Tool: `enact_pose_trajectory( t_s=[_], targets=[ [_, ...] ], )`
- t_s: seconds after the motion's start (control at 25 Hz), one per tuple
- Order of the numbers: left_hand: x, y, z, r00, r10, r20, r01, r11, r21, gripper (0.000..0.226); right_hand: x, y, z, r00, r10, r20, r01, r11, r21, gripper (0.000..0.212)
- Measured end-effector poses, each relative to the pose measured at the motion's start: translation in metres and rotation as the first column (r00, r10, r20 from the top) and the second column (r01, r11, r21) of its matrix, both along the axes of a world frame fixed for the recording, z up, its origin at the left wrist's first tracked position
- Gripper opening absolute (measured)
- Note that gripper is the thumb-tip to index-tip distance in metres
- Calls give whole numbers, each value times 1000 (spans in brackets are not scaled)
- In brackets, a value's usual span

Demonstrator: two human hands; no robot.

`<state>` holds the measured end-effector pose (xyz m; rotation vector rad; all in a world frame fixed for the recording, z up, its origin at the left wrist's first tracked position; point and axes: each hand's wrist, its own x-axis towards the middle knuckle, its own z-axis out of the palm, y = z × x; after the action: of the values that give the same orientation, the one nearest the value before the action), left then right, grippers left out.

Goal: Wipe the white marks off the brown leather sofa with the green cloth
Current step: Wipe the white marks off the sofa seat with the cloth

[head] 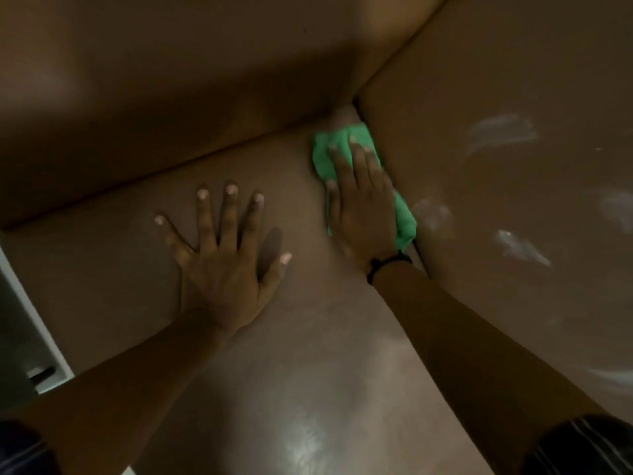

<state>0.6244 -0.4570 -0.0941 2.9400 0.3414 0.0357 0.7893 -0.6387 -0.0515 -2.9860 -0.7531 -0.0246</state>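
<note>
At the far left a white furniture edge (41, 323) bordered the brown leather sofa (113, 275). The left hand (222, 265) lay flat on the seat cushion with its fingers spread wide, holding nothing and apparently bracing the person's weight. Just to its right, the right hand (359, 207) pressed palm-down on the green cloth (325, 156), fingers extended over it rather than curled around it. The cloth was bunched into a long strip that ran along the seam between the two seat cushions, its far end close to the corner where the seam met the backrest.

The remaining white marks (503, 130) all lay to the right of the cloth, on the neighbouring cushion: one smudge just beside the cloth's near end, others farther right and nearer the frame edge. The right hand was plainly the nearer one, so the coming strokes would probably carry the cloth rightward across the seam. The dim, blurred view made it hard to tell whether faint residue stayed on the left cushion.
</note>
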Motion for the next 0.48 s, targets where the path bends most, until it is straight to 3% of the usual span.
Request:
enact_pose_trajectory(
  t_s=[0.2, 0.4, 0.48],
  targets=[
    [-3, -4, 9, 1000, 23, -20, -24, 999, -42, 91, -99, -93, 31, 982, -135, -133, 124, 988, -90, 59],
    [-2, -2, -2, 1000, 15, 25, -15, 1000, -7, 91, -27, -28, 9, 1000, -1, -6, 1, 1000, -25, 57],
    [0, -2, -1, 999, 15, 28, -14, 999, -34, 91, -28, -34, 5, 1000, -20, 10, 20, 1000, -9, 56]
  ],
)
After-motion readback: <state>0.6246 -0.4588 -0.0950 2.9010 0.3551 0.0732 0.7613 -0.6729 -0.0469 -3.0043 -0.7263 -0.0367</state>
